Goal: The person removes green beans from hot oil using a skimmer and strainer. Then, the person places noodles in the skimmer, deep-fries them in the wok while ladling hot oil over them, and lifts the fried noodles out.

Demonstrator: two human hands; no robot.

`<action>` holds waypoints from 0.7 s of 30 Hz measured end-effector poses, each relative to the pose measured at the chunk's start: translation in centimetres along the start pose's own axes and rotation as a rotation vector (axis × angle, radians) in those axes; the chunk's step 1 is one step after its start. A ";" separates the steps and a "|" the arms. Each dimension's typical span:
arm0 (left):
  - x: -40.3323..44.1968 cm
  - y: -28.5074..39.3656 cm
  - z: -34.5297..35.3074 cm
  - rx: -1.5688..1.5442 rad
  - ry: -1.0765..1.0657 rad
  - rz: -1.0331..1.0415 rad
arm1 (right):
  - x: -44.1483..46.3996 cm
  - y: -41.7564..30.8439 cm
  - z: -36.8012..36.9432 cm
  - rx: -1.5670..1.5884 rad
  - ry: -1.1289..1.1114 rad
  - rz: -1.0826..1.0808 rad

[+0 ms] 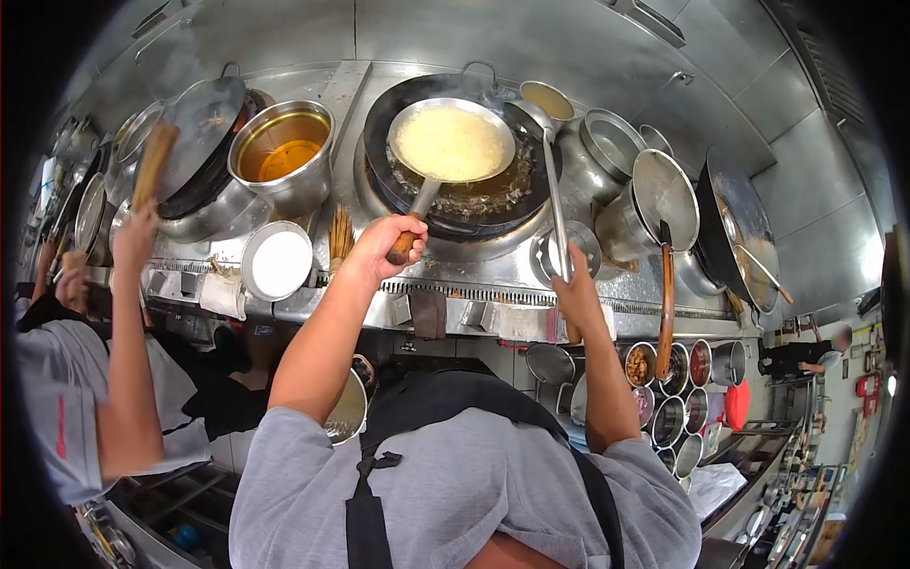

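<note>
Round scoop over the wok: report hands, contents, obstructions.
Left hand gripping scoop by wooden handle; right hand holding long ladle. Scoop above wok, loaded with pale yellow food. Ladle head close on the right; nothing seen blocking the scoop.

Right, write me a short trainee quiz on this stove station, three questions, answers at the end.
1. Multiple choice: over what does the left hand hold the scoop of pale yellow food?
A) the floor
B) the large wok
C) the apron

2. True or false: the right hand grips a long-handled ladle.

3. Fill the gap: as pictured, the white-filled bowl stands to the ____ of the large wok.

Key: 1. B; 2. True; 3. left.
</note>
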State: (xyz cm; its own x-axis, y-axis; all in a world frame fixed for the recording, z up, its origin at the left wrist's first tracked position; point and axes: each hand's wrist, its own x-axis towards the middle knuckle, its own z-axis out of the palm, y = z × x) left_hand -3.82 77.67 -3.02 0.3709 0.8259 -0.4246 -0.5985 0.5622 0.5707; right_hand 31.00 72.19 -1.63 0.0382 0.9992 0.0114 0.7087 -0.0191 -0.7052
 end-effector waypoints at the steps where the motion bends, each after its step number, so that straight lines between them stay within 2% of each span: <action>1: 0.0 0.0 -0.1 -0.014 -0.009 -0.005 | 0.1 0.1 -0.2 0.001 -0.028 0.017; 4: 0.2 -0.1 0.0 0.008 0.014 0.002 | 0.5 -1.4 -1.7 0.005 -0.116 0.069; 5: 0.1 -0.2 -0.1 0.004 0.013 0.000 | 0.2 -3.1 -2.3 0.037 -0.143 0.199; 8: 0.0 0.1 0.2 0.008 0.007 0.004 | 2.6 -0.2 -0.3 -0.150 0.089 -0.308; 11: 0.1 -0.2 0.3 0.025 0.011 0.004 | 5.0 -4.8 -1.5 -0.066 -0.131 -0.204; 14: 0.2 -0.1 0.3 0.034 0.018 0.008 | 8.2 -4.7 1.7 -0.170 -0.100 -0.301; 17: 0.1 0.0 0.4 0.028 0.022 0.007 | 7.5 -6.9 4.0 -0.102 -0.208 -0.086; 20: 0.4 -0.1 0.3 0.024 0.038 0.011 | 5.8 -9.5 2.7 0.101 -0.362 0.187; 21: 0.3 -0.1 0.5 0.036 0.053 0.014 | 6.3 -7.7 4.0 0.034 -0.239 0.030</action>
State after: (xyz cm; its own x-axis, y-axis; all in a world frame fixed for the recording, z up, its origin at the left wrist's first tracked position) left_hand -3.28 77.89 -2.89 0.3242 0.8309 -0.4521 -0.5772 0.5524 0.6014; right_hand 22.95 78.75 0.99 -0.1123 0.9781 -0.1753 0.6855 -0.0515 -0.7263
